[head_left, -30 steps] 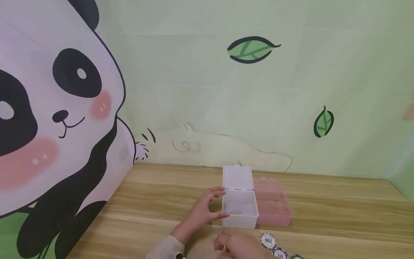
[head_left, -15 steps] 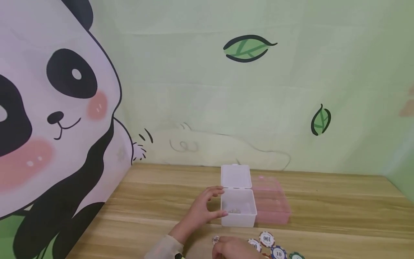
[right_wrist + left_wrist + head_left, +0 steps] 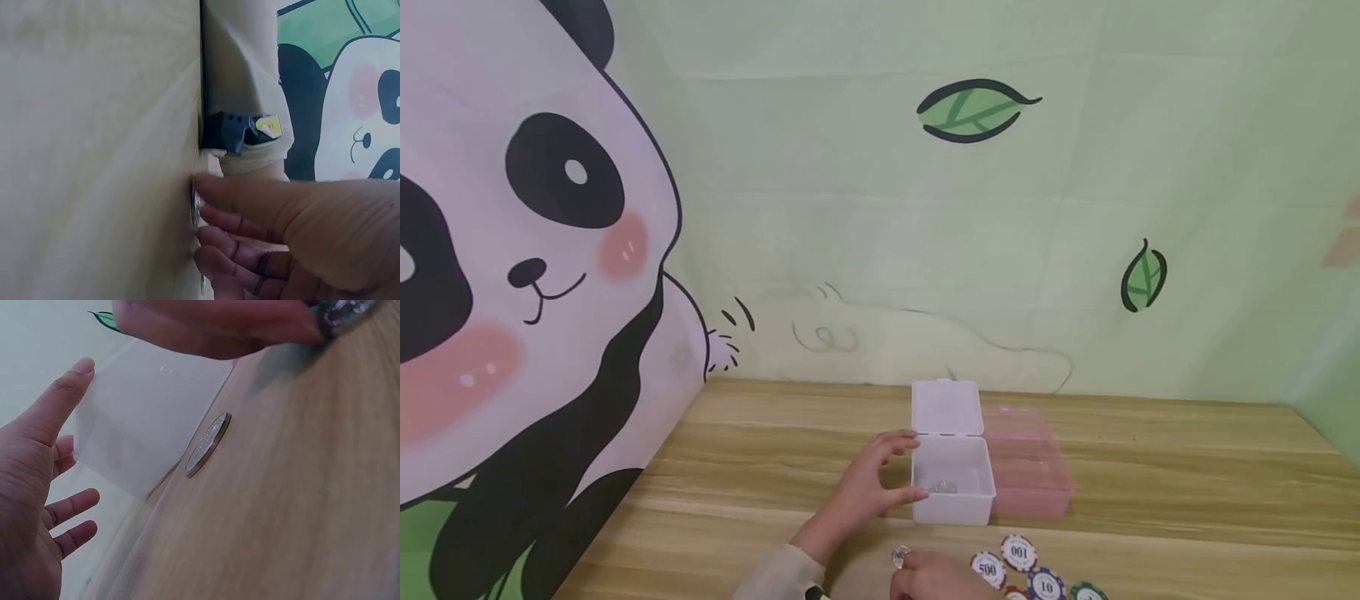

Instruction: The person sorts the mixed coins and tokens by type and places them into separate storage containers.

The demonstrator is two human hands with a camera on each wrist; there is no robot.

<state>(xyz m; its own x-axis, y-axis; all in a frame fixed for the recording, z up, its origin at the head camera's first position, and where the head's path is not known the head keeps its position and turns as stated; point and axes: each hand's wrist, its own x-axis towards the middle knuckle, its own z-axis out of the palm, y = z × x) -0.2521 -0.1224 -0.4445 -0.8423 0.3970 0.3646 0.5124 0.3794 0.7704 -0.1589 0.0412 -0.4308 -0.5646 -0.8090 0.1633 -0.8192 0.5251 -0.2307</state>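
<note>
An open translucent white box [image 3: 953, 510] stands on the table with silver coins [image 3: 944, 487] inside. My left hand [image 3: 871, 487] is spread at its left side, thumb at the front rim and fingertips near the hinge. In the left wrist view the left thumb meets the box corner, while the other fingers extend loosely. A silver coin [image 3: 208, 445] lies flat on the table before the box. My right hand [image 3: 942, 577] is low over the table and pinches another silver coin [image 3: 348, 312] at its fingertips.
A pink translucent box [image 3: 1030, 471] stands directly right of the white box. Several poker chips lie to the right of my right hand, among them a 100 chip [image 3: 1018, 552], a 500 chip [image 3: 988, 570] and a blue 10 chip [image 3: 1046, 585]. A panda-printed backdrop [image 3: 820, 208] rises behind the table.
My right hand has drawn back slightly toward the table's near side, uncovering a coin and the 500 chip. The left hand stays at the box, and the head view has shifted a little.
</note>
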